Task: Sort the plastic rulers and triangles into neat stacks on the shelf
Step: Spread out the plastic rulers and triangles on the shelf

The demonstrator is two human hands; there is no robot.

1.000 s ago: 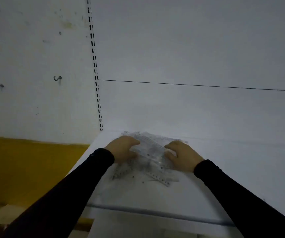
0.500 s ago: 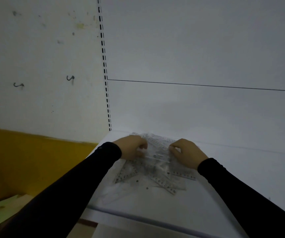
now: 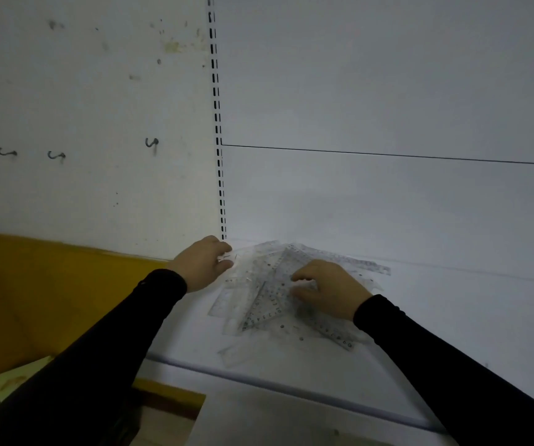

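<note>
A loose heap of clear plastic rulers and triangles (image 3: 278, 291) lies near the far left corner of the white shelf (image 3: 420, 333), pieces crossing each other at odd angles, with one straight ruler (image 3: 333, 333) poking out toward the near right and another (image 3: 355, 263) running along the far edge. The left hand (image 3: 201, 265) sits at the heap's far left edge, its fingers curled and pinching the end of a clear piece there. The right hand (image 3: 326, 291) rests on the middle of the heap with fingers bent down onto the plastic; whether it pinches a piece or only presses is not plain. Nothing looks sorted yet, so this seems an early step: freeing one piece from the tangle. To do it well, the right hand should pin the heap flat while the left draws its piece out sideways, low and slow, since slick transparent sheets tend to drag their neighbours along. The bare shelf to the right offers room to start separate stacks. Behind stands a white back panel with a slotted upright (image 3: 217, 123).
</note>
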